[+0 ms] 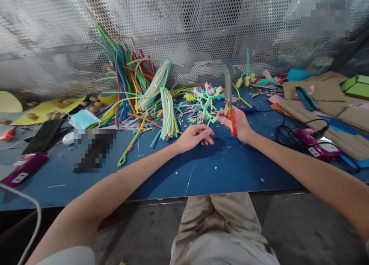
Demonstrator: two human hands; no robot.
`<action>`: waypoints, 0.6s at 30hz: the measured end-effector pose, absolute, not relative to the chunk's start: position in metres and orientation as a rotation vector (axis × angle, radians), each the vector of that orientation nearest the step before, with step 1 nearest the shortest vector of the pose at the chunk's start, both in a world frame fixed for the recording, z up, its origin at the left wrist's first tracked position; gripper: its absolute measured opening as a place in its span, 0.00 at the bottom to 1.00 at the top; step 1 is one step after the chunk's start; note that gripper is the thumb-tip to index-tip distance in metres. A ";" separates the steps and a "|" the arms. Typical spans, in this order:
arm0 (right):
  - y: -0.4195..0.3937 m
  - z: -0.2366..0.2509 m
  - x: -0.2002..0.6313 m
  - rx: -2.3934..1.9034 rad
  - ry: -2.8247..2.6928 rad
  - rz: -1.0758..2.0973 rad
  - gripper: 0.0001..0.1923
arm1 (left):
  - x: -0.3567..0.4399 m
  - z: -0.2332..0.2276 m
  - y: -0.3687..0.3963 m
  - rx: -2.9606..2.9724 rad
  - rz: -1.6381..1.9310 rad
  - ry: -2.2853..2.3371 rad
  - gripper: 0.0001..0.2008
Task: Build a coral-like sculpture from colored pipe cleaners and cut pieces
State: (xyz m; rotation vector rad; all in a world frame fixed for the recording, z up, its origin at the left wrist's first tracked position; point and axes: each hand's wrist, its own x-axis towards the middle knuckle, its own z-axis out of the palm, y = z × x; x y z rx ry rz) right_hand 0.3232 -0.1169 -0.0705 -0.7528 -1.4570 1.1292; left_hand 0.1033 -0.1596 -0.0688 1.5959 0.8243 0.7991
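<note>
My right hand (240, 123) grips scissors (232, 120) with red and yellow handles, blades pointing up and away. My left hand (195, 137) rests on the blue tabletop (201, 172), its fingers loosely curled and slightly apart, with nothing visible in them. Beside it on the left lies a bundle of pastel pipe cleaners (168, 117). Just beyond both hands stands a branching pipe-cleaner piece (205, 105), mint green with pale yellow, pink and blue tips. Small cut bits are scattered around it.
Many coloured pipe cleaners (122, 76) lean against a perforated metal screen (201, 26). Leftward lie a face mask (84, 120), a black phone-like slab (43, 136) and a purple device (24, 168). Cardboard (317, 89), a blue box cutter (305, 98) and a cabled purple device (318, 142) lie right.
</note>
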 end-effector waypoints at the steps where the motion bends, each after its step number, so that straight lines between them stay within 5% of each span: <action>1: -0.115 -0.071 0.323 -0.771 -1.369 1.153 0.28 | 0.103 -0.067 -0.162 1.675 0.800 0.830 0.25; 9: -0.108 -0.074 0.325 -0.801 -1.003 1.253 0.32 | 0.120 -0.039 -0.202 2.419 0.781 0.718 0.12; 18: -0.116 -0.070 0.323 -0.843 -0.997 1.267 0.28 | 0.172 0.065 -0.277 1.466 0.427 0.252 0.08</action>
